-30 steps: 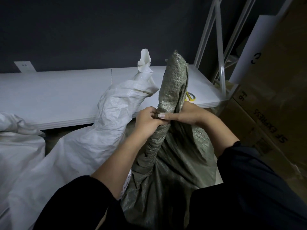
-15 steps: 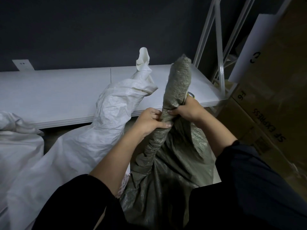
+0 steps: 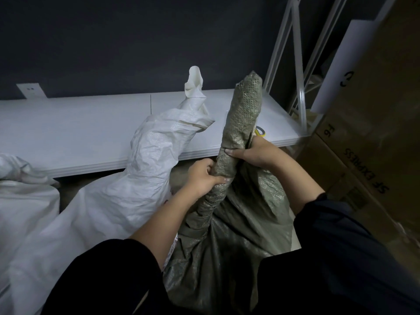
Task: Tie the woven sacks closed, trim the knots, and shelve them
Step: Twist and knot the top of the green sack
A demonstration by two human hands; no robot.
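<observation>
Left hand (image 3: 201,178) slid down green sack (image 3: 244,114) | right hand (image 3: 256,153) grips above

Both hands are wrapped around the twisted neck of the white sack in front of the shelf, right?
Wrong sack. The head view shows the left hand and right hand wrapped around the twisted neck of the green sack in front of the shelf; the white sack leans beside it, unheld.

both hands (image 3: 202,176) gripping green sack neck (image 3: 241,123)

Low white shelf board (image 3: 91,133): yellow object (image 3: 261,132) near right end, mostly hidden; white sack (image 3: 113,201) leans against front edge.
</observation>
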